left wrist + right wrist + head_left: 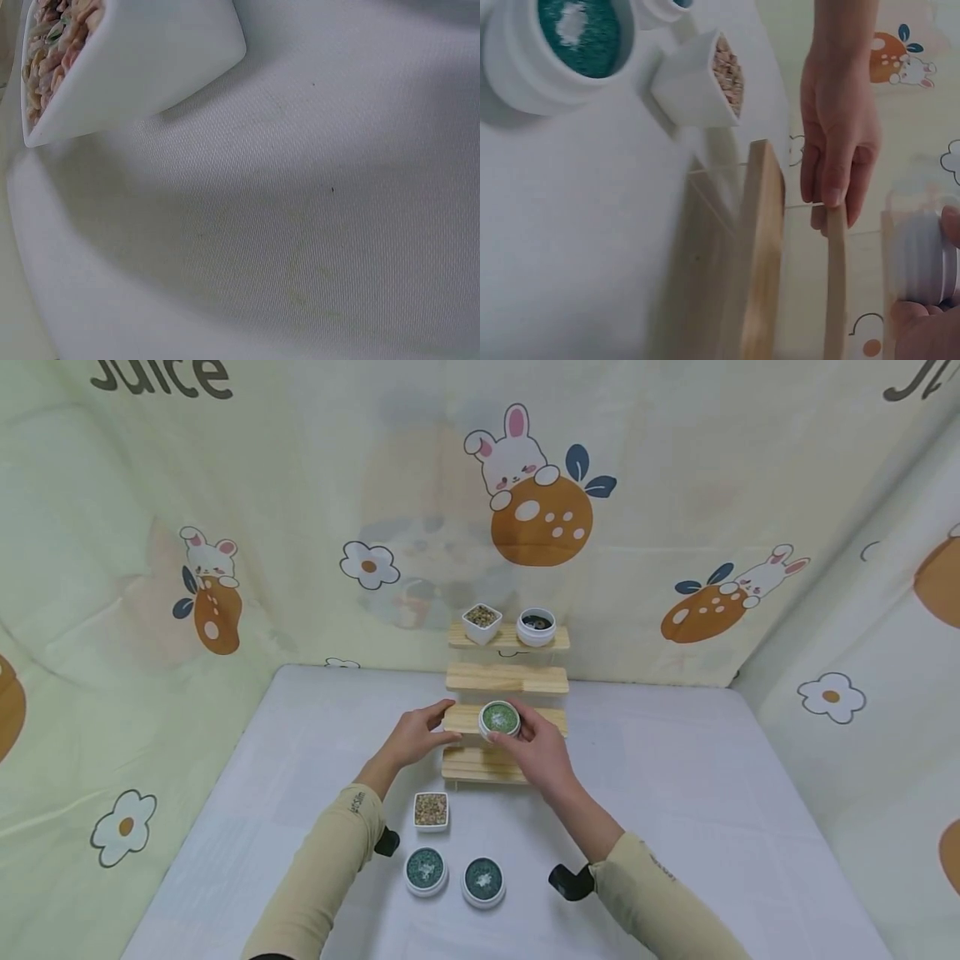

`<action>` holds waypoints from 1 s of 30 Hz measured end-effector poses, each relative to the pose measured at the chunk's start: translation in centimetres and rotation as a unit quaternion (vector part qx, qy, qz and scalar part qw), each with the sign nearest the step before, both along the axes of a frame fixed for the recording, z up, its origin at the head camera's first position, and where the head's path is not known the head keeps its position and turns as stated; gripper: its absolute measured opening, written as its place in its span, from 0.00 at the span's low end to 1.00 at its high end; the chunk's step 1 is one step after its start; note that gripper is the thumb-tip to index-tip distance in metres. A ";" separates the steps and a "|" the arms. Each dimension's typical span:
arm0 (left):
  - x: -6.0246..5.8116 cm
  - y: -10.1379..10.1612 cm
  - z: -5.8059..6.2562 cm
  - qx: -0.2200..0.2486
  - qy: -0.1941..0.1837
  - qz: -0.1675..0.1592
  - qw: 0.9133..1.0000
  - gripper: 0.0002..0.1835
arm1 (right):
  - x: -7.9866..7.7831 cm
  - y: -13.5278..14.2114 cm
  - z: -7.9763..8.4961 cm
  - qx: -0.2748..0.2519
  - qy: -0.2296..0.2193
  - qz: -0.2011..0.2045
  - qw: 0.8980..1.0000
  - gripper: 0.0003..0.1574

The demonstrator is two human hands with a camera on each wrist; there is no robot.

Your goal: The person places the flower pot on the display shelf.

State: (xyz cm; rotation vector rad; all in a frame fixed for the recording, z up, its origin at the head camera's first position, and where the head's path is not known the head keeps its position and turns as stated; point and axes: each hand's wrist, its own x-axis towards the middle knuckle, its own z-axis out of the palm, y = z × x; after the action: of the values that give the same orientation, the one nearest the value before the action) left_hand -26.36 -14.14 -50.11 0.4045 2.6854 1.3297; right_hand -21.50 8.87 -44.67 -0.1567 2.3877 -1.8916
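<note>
My right hand point(543, 756) holds a small round white pot with green filling point(500, 718) over the second-lowest board point(463, 718) of a wooden tiered stand. In the right wrist view the same white pot point(921, 259) sits between the thumb and fingers of that hand point(926, 334). My left hand point(412, 737) grips the left end of this board; the right wrist view shows its thumb and fingers point(840, 135) on either side of the wood. On the top board stand a square white pot of gravel point(482, 622) and a round white pot with dark filling point(536, 627).
In front of the stand, on the white table point(660, 793), are a square pot of gravel point(431, 810) and two round pots with blue-green filling, one left point(425, 870) and one right point(483, 881). Patterned cloth point(300, 485) hangs behind and at the sides.
</note>
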 end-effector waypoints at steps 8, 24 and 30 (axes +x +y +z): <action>0.0 0.0 -0.1 0.003 0.004 -0.004 1.000 0.40 | -1.8 -1.0 1.5 -0.010 -0.012 -0.023 1.000 0.45; -0.1 -0.2 -0.3 0.005 0.005 -0.007 1.000 0.41 | -4.6 -1.7 2.8 0.019 -0.002 -0.045 0.999 0.43; 0.0 -0.1 -0.3 0.003 0.008 -0.011 1.000 0.41 | -5.2 -2.2 3.0 0.030 0.003 -0.055 0.998 0.43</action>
State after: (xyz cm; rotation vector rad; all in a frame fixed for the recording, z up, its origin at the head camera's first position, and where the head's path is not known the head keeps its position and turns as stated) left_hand -26.37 -14.26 -50.38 0.4465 2.6829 1.3341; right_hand -26.70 6.69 -41.64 -0.0271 2.5023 -1.8641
